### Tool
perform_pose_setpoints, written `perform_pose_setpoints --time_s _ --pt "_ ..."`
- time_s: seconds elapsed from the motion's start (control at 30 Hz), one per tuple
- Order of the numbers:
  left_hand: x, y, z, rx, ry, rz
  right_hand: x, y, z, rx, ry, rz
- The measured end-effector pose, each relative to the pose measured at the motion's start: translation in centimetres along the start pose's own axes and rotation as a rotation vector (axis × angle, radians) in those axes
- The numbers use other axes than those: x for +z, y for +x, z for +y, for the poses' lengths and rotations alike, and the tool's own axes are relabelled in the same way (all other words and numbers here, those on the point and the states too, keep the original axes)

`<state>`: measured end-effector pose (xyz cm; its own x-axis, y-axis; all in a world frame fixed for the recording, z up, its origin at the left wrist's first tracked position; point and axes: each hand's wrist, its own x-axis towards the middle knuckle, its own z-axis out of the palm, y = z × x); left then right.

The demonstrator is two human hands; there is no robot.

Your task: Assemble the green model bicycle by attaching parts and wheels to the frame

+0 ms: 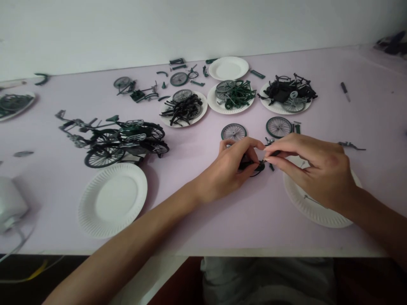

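Near the table's middle, my left hand (233,163) is closed around a dark green model bicycle part (260,166), its fingers hiding most of it. Touching the same spot from the right, my right hand (313,167) pinches a small dark piece (274,153) between thumb and forefinger. Two spoked wheels lie just beyond the hands, one (234,131) behind my left hand and a green-rimmed one (279,127) behind my right. Under my right hand is a white paper plate (330,218) with thin metal rods on it.
Assembled model bicycles (127,137) stand at the left, behind an empty paper plate (112,201). Further back, plates hold black parts (184,108), green parts (240,94) and more black parts (291,91). A screwdriver (345,92) lies at the back right, a white device (11,203) at the left edge.
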<state>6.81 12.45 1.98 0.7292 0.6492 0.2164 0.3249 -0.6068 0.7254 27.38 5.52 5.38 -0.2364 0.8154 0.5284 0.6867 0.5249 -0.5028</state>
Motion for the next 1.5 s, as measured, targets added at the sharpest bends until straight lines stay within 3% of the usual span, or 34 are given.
perform_pose_setpoints --time_s 0.13,0.33,0.53,0.77,1.0,1.1,1.3,1.5 --pt "-0.1 0.1 0.2 -0.004 0.014 -0.003 0.3 -0.2 0.3 -0.059 -0.025 0.007" --pt "0.0 0.1 0.1 0.018 0.04 0.02 1.2 -0.2 0.8 -0.282 -0.14 0.109" --pt "0.0 0.2 -0.1 0.013 -0.011 -0.001 0.8 0.3 0.7 -0.197 0.031 0.032" --pt "-0.1 0.3 0.0 0.003 -0.013 -0.017 1.3 0.6 0.5 -0.073 0.021 0.072" --pt "0.0 0.4 -0.1 0.006 -0.009 0.003 2.0 0.6 1.3 -0.291 -0.163 0.09" --pt "0.1 0.3 -0.1 0.019 -0.005 -0.005 1.8 0.5 1.3 -0.34 -0.117 0.052" --pt "0.1 0.2 -0.2 0.018 -0.028 0.015 0.8 0.6 0.2 -0.07 0.111 -0.012" --pt "-0.2 0.2 0.2 -0.008 -0.014 -0.038 1.2 0.8 0.2 -0.011 0.047 0.077"
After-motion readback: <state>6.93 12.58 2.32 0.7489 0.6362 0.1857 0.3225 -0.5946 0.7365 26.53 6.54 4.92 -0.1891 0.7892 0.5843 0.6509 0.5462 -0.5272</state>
